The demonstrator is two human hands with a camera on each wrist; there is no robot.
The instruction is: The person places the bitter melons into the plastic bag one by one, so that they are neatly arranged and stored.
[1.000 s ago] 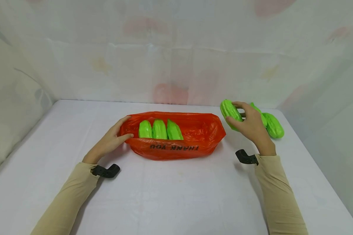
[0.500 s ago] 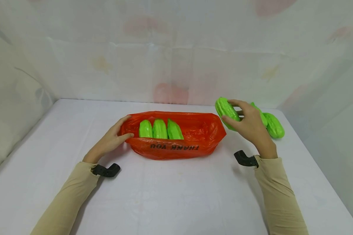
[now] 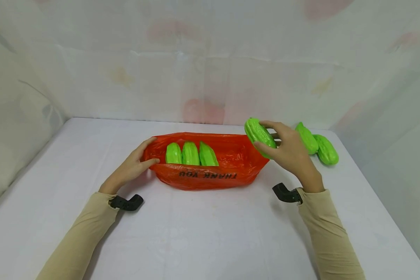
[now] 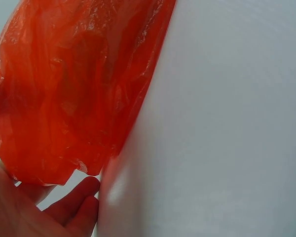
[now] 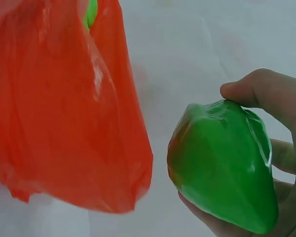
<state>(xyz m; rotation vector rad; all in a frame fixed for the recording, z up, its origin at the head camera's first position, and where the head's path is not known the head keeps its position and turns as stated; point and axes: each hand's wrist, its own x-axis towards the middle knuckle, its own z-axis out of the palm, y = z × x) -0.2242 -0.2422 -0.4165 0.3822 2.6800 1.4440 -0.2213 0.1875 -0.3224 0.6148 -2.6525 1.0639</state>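
Observation:
A red plastic bag (image 3: 210, 179) printed "THANK YOU" lies with its mouth spread wide. Inside its left half are three bright green ribbed gourds (image 3: 190, 154), side by side. My left hand (image 3: 133, 165) holds the bag's left end, thumb at the front rim and fingers at the back. In the left wrist view, several fingers (image 4: 71, 207) lie at the bag's end, close to the table. Raised at the bag's right end, my right hand (image 3: 288, 149) grips another green gourd (image 3: 259, 134) between thumb and fingers. The right wrist view shows this gourd (image 5: 222, 165) apart from the bag.
Two more green gourds, one nearer (image 3: 306, 139) and one farther right (image 3: 326, 149), lie at the table's back right. A white cloth covers the table (image 3: 210, 233). Pale fabric (image 3: 210, 62) hangs along the back and sides.
My right hand has carried its gourd leftward, from beside the bag to above its right end. The two gourds at the right show more fully. My left hand and the bag stay put.

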